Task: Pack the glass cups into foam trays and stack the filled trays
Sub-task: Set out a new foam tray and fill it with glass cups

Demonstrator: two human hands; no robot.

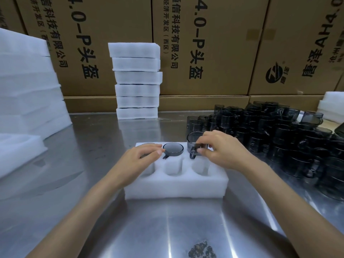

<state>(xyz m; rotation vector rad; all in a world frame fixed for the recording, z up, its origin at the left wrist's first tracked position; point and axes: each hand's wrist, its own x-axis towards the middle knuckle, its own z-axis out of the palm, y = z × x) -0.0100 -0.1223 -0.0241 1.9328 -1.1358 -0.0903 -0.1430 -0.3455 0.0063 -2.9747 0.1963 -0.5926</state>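
Near: three empty holes in the tray (176,185), below the fingers. Left hand (143,157) flat, fingers straight and together, pressing the far-left cup (149,144) down to seat it; seated cup (173,148) just beside the fingertips. Right hand (221,148) pinching a third cup (195,144), probably to aim its handle. Beyond: loose cups (270,131), filled stack (136,81).

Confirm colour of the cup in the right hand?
Dark smoky grey, see-through glass cup, pinched by the right hand; head view.
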